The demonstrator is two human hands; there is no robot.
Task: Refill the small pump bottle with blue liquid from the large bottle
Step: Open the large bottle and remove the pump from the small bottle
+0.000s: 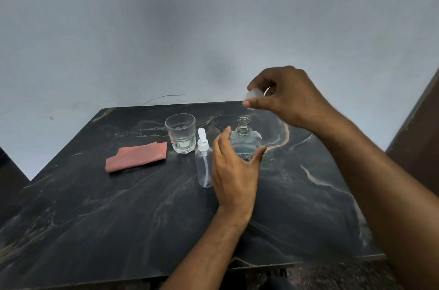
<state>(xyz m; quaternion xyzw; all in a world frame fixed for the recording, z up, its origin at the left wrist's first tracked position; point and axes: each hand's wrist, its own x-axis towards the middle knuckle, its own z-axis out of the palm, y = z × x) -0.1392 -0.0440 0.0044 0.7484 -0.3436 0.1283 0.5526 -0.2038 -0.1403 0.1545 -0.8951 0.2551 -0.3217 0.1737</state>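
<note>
The large clear bottle stands upright on the dark marble table, its neck uncapped, with a little pale blue liquid low inside. My left hand wraps round its body from the near side. My right hand hovers above the bottle's mouth and pinches the clear cap between fingers and thumb. The small pump bottle stands just left of my left hand, looking empty, with its white pump top on.
A clear drinking glass stands behind the pump bottle. A folded pink cloth lies to the left. A grey wall rises behind the table, and a dark brown edge shows at far right.
</note>
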